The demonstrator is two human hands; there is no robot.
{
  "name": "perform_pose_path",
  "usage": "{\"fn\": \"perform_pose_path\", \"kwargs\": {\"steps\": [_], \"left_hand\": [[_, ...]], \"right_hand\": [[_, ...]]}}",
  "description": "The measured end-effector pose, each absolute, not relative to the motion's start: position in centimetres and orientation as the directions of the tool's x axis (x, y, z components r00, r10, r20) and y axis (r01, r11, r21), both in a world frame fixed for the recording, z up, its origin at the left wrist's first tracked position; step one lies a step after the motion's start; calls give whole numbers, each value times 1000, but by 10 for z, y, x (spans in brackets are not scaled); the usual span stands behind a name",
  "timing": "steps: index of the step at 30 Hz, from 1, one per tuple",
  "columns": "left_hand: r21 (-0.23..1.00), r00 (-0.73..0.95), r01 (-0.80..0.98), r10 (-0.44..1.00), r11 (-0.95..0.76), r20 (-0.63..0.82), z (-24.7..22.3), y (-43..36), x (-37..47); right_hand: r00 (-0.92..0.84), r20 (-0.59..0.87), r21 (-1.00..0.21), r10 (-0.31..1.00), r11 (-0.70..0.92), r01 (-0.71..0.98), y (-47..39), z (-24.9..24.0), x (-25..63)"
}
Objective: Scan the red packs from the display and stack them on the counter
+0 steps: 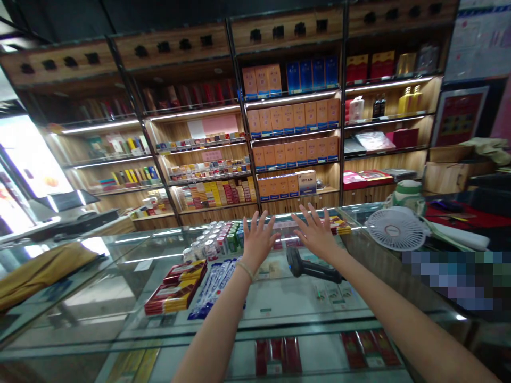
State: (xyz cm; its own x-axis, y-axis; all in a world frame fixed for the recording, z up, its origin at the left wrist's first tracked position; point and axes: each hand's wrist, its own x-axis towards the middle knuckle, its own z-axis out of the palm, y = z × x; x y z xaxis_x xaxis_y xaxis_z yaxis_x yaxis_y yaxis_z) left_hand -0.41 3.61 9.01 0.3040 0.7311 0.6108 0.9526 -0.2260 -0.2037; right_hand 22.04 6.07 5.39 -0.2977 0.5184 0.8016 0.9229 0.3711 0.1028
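Both arms reach forward over a glass display counter (279, 298). My left hand (257, 242) has its fingers spread and holds nothing; a thin bracelet circles its wrist. Just left of it are rows of small cans (217, 239) and blue-and-white sachets (215, 287). My right hand (317, 234) is likewise spread and holds nothing. Below it on the glass lies a black handheld barcode scanner (309, 267). Red-and-yellow packs (339, 226) are beyond the right hand, partly hidden by it.
Red-and-yellow boxes (178, 287) lie at the left of the counter. A white fan (396, 229) and a green-and-white jug (406, 197) are at the right. Brown cloth (48, 268) rests at far left. Shelves with orange boxes (293, 119) line the back wall.
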Motion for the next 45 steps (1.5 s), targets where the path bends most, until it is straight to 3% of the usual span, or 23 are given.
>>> {"fn": "perform_pose_path", "kwargs": {"steps": [8, 21, 38, 45], "left_hand": [[-213, 305, 952, 642, -220, 703, 78, 9, -38], [-180, 187, 980, 657, -79, 730, 82, -51, -110], [-217, 74, 970, 726, 106, 684, 95, -96, -239], [-243, 90, 968, 831, 55, 549, 90, -100, -307]], "right_hand": [[-297, 779, 66, 552, 399, 915, 32, 55, 194], [-393, 771, 78, 500, 539, 839, 5, 51, 118], [-514, 673, 35, 532, 671, 741, 11, 36, 12], [-567, 599, -5, 566, 711, 704, 17, 37, -22]]}}
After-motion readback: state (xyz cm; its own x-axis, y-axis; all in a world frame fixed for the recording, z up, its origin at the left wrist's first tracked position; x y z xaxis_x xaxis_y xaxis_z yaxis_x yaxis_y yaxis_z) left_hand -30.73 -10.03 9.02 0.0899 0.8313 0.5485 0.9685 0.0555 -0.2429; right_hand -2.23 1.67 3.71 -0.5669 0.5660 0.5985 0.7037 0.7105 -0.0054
